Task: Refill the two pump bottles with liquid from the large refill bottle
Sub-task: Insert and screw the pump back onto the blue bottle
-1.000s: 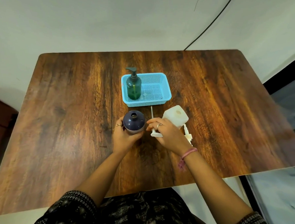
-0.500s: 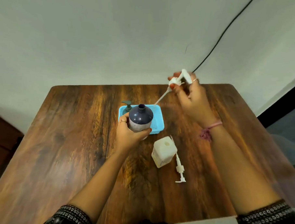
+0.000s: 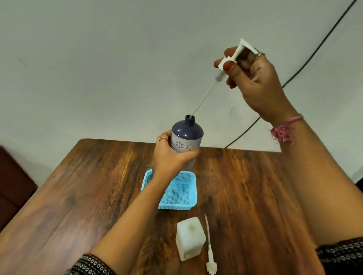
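On the left we see the left hand (image 3: 171, 157) wrapped around the lower body of the dark bottle (image 3: 187, 135), fingers curled on its pale flowered band, holding it upright in the air above the wooden table (image 3: 74, 195). The bottle's neck is open — no pump on it. Below that hand sits a blue basket (image 3: 180, 195) on the table; something greenish shows at its far-left corner, mostly hidden by the forearm, and we cannot tell what it is.

Nearer us stands a white square bottle (image 3: 189, 238) with an uncapped top, and just to its right a second white pump (image 3: 209, 257) lies flat on the wood, apart from it.

Up on the right, the right hand (image 3: 255, 82) pinches a white pump head (image 3: 234, 56) between thumb and fingers — its thin tube slants down with the tip at the dark bottle's mouth. A black cable (image 3: 317, 47) runs down the wall behind.
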The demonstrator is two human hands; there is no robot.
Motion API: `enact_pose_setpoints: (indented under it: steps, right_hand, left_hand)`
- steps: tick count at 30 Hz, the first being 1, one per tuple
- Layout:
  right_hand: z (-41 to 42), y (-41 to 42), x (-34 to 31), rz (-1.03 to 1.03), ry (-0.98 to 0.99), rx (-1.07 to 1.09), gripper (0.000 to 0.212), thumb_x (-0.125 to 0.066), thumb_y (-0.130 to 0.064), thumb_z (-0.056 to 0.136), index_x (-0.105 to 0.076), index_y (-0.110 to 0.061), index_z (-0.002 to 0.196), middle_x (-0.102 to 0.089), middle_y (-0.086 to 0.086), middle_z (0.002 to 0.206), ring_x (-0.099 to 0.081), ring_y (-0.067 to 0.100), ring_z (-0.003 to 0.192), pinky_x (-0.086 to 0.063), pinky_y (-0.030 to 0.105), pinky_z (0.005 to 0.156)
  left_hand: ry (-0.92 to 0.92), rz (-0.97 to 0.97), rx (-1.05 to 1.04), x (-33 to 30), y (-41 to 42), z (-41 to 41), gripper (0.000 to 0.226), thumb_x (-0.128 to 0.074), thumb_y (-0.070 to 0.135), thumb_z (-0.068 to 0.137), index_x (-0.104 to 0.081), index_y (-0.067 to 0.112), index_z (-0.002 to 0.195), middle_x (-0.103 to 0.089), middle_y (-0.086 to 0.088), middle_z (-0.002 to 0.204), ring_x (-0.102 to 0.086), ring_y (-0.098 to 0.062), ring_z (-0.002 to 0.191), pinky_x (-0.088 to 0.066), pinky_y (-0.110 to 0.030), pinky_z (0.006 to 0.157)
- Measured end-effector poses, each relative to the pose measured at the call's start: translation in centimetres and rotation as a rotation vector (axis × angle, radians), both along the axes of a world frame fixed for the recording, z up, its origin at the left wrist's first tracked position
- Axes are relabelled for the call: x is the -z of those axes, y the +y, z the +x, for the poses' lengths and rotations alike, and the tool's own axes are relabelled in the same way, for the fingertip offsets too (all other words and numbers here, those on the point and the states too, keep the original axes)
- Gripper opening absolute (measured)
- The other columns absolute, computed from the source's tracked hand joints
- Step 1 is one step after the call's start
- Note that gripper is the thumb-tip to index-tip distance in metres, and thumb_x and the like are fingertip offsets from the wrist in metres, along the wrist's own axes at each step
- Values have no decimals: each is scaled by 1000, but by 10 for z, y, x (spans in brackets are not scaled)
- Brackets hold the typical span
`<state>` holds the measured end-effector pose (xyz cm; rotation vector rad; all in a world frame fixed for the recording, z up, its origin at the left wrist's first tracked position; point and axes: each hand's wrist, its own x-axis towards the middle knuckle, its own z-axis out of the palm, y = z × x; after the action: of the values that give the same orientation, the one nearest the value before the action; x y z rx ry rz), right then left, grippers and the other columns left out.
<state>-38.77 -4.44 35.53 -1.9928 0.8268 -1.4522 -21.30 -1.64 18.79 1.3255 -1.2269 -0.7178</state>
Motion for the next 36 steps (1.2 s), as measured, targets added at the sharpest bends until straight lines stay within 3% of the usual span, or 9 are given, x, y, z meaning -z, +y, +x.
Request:
enact_pose_setpoints:
  steps: [7,10,12,16,19,23,27,31,36]
  right_hand:
    - [-10,-21,-18,28,217,-50,23,-56,-18,95,-51,-9,116,-68,4,110,-62,7,83,-48,20,72]
    - [-14,-26,-20,44,282,-78,31,-58,-18,94,-51,-3,121,-67,4,114,-65,12,94,-49,21,74]
    - [-16,-29,-22,44,308,-92,32,-59,-20,94,-51,-6,122,-66,3,115,-65,19,100,-51,23,78]
    - [-23,-31,-29,3,385,-89,26,-61,-25,92,-55,-17,116,-63,0,115,-64,26,93,-54,33,84]
    - [-29,-32,-34,2,374,-115,20,-62,-23,92,-56,-19,111,-62,4,116,-63,25,90,-53,32,83]
    - [-40,-35,-37,48,391,-134,22,-64,-25,90,-60,-24,111,-65,-1,115,-63,19,104,-50,31,92]
    - [-45,-37,-34,83,424,-136,35,-64,-19,89,-59,-9,122,-67,-7,114,-62,7,109,-47,29,100]
    - [-43,-36,-30,82,386,-92,32,-68,-20,86,-63,-11,116,-69,-7,108,-64,2,101,-49,24,94]
    - [-32,-36,-15,40,291,104,35,-79,-40,73,-66,-17,96,-66,-9,85,-57,3,71,-49,20,70]
  left_hand:
    - [10,-60,-18,-34,-12,-29,82,-87,37,51,-47,23,121,-56,-1,115,-61,-18,101,-58,-38,83]
    - [22,-83,-32,-45,-15,-40,80,-88,36,52,-47,24,119,-56,-2,115,-60,-18,101,-58,-38,83]
    - [18,-90,-37,-51,-18,-46,82,-87,38,51,-47,24,121,-56,-2,115,-60,-17,101,-59,-37,83]
    - [16,-116,-56,-64,-22,-57,84,-84,46,46,-47,25,120,-56,-1,114,-60,-17,100,-58,-35,82]
    - [7,-119,-67,-71,-24,-64,86,-82,50,43,-47,25,118,-56,0,113,-60,-17,100,-58,-33,82]
    - [8,-133,-81,-77,-26,-70,78,-89,36,56,-46,24,120,-55,-1,116,-59,-16,101,-53,-22,77]
    - [-5,-157,-81,-82,-28,-74,79,-87,41,53,-46,25,119,-55,0,116,-59,-16,102,-53,-22,77]
    - [6,-155,-120,-82,-29,-78,88,-76,59,38,-46,28,115,-56,2,114,-58,-17,104,-57,-32,82]
    - [10,-140,-162,-78,-35,-79,89,-76,59,36,-48,27,114,-56,3,112,-58,-20,105,-58,-38,83]
